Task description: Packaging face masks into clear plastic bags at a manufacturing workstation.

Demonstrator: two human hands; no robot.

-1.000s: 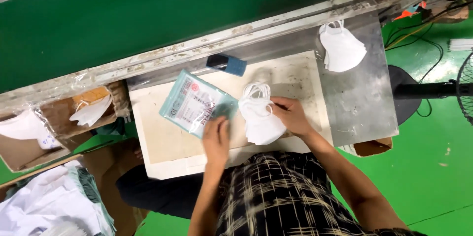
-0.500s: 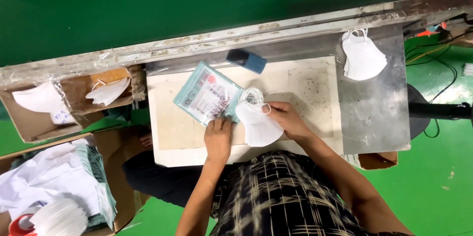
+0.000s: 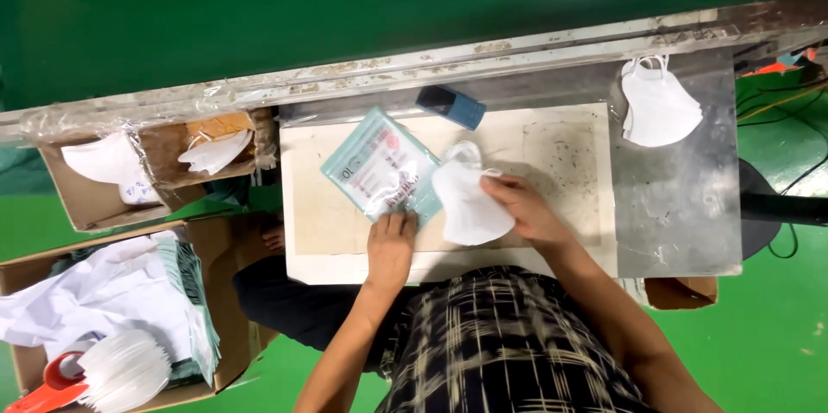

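Note:
My left hand (image 3: 390, 245) pinches the near corner of a teal and clear plastic pouch (image 3: 379, 167) lying on the pale work board (image 3: 561, 146). My right hand (image 3: 524, 209) holds a folded white face mask (image 3: 466, 202) just right of the pouch, its ear loops curling up toward the far side. The mask's left edge touches the pouch's opening. A small blue and black block (image 3: 450, 106) lies at the board's far edge.
A second white mask (image 3: 658, 107) rests on the metal table (image 3: 690, 206) at the right. Cardboard boxes (image 3: 95, 197) at the left hold loose masks. A lower box holds stacked pouches and white masks (image 3: 121, 370). A green conveyor belt (image 3: 345, 8) runs along the far side.
The view has shifted, so the board sits further right in the frame. My right hand has brought the mask closer to the pouch's open edge while my left hand keeps the pouch corner.

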